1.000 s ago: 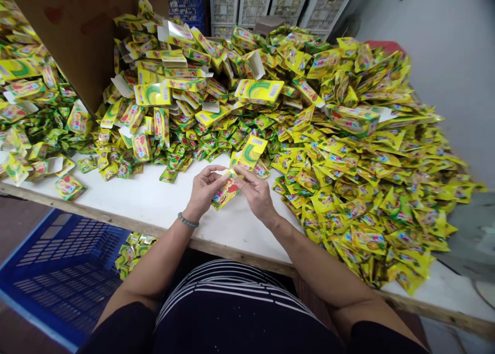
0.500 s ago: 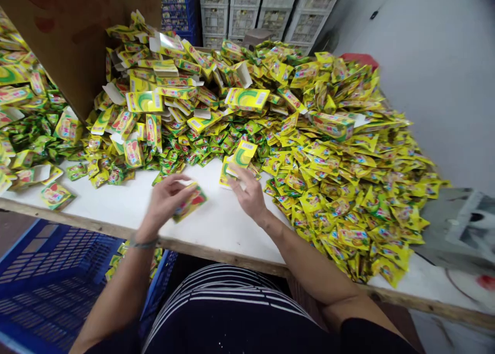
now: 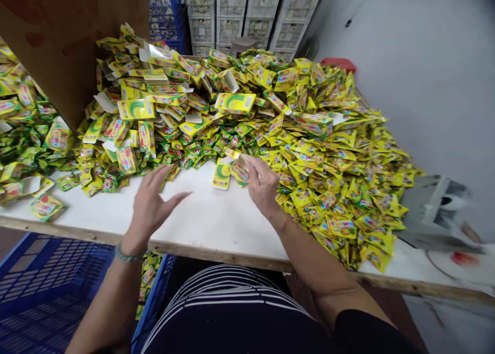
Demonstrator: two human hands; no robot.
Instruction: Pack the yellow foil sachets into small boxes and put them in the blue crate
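My left hand [image 3: 150, 204] hovers over the white tabletop near the front edge, fingers spread and thumb stuck out, holding nothing. My right hand [image 3: 263, 184] is closed at the fingertips on a small yellow-green carton [image 3: 238, 171], whose white flap shows at the top; the fingers partly cover it. Just left of that, another small yellow carton [image 3: 221, 175] rests on the table. Behind both hands lies a heap of green candy packets [image 3: 193, 150], and to the right a big pile of yellow packets [image 3: 332, 189].
Open-flapped cartons [image 3: 136, 109] are heaped at the back, next to a brown cardboard sheet [image 3: 77, 39]. A blue crate [image 3: 58, 282] stands below the table edge at left, with packed goods beside it. A grey machine [image 3: 433, 209] sits at right. Stacked white crates [image 3: 232, 13] stand behind.
My left hand has let go of the small carton it held, moved left and spread its fingers. My right hand has shifted slightly right and down, and the carton at its fingertips has turned.
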